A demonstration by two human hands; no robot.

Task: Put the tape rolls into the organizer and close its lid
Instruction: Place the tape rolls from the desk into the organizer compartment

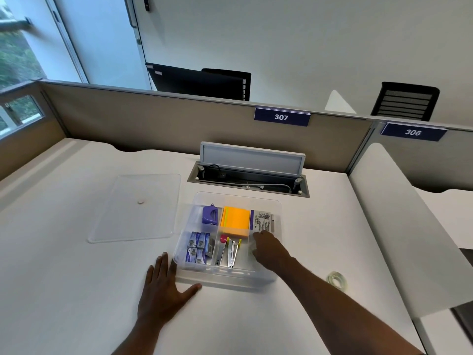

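A clear plastic organizer (277,208) stands open on the white desk, its compartments holding stationery. Its clear lid (122,226) lies flat on the desk to the left, apart from it. My right hand (270,249) reaches into the organizer's near right compartment, where a clear tape roll (252,248) shows faintly under my fingers; whether I grip it is unclear. Another clear tape roll (337,280) lies on the desk to the right of the organizer. My left hand (163,288) rests flat on the desk at the organizer's near left corner, fingers spread.
Inside the organizer are a purple sharpener (210,215), orange sticky notes (236,221), staple boxes (198,248), staplers (231,252) and a printed packet (262,221). An open cable hatch (252,172) sits behind. A partition (153,124) bounds the desk's far edge.
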